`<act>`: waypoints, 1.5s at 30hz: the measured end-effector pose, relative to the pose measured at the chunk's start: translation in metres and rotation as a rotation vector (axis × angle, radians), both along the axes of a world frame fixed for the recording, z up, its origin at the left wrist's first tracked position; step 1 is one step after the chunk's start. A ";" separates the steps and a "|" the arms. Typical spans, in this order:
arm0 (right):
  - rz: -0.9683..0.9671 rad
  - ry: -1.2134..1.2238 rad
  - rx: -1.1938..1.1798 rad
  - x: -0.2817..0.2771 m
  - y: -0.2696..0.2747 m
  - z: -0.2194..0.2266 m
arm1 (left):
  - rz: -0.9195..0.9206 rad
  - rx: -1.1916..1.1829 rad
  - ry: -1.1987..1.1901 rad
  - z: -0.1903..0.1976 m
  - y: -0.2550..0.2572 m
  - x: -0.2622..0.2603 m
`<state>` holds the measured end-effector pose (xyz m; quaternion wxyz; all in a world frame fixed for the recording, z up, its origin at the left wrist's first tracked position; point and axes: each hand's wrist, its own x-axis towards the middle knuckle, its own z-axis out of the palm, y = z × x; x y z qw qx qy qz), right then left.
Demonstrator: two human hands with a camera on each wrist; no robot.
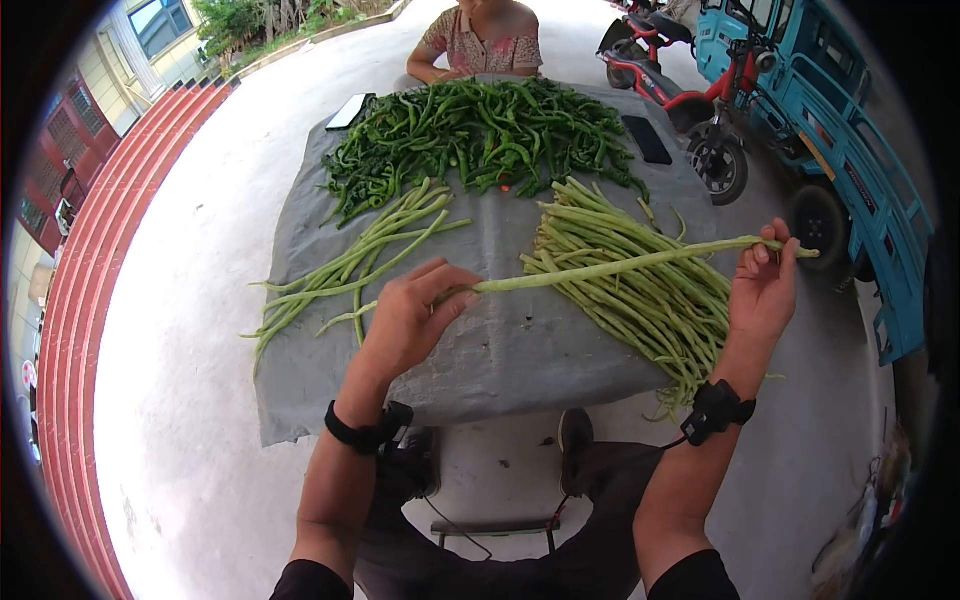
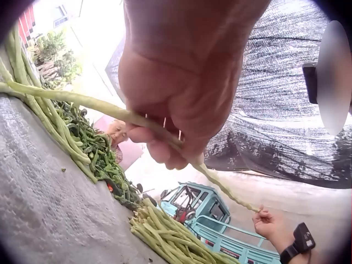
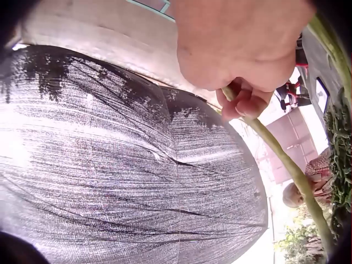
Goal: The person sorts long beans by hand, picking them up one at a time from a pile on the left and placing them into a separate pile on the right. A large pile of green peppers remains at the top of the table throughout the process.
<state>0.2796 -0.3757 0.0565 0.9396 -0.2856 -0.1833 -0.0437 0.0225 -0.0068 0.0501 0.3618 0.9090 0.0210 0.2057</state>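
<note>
the long bean ran across the middle of the head view, lifted just above the grey cloth so that its whole length hung free between the two hands. the left hand, left of centre in the frame, had its fingers curled round the bean's near end, thumb on top; the left wrist view showed the same closed grip, with the pod passing through the fingers and trailing off toward the other hand. the right hand, at the right of the frame, pinched the far end between thumb and fingertips, palm turned toward the camera, with only a short tip poking past the fingers; in the right wrist view the fingers were wrapped round the pod. held at both ends like this, the bean seemed stretched out straight, probably so that it could be looked over or lined up.

below the raised bean, at centre right, lay a thick pile of long beans with their ends roughly together, and at centre left a thinner, looser bunch, so the cloth appeared to keep two groups apart. green peppers were heaped across the top centre. a seated person was at the upper edge, a red scooter and a blue cart at the upper right.
</note>
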 end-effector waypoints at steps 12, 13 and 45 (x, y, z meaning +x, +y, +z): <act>-0.064 0.019 -0.029 0.007 -0.014 -0.005 | 0.163 0.111 -0.294 0.009 0.031 -0.007; -0.066 0.021 -0.032 0.006 -0.014 -0.004 | 0.169 0.113 -0.301 0.010 0.031 -0.008; -0.398 -0.107 -0.338 0.010 -0.042 0.014 | 0.443 0.104 -0.080 -0.002 0.079 -0.029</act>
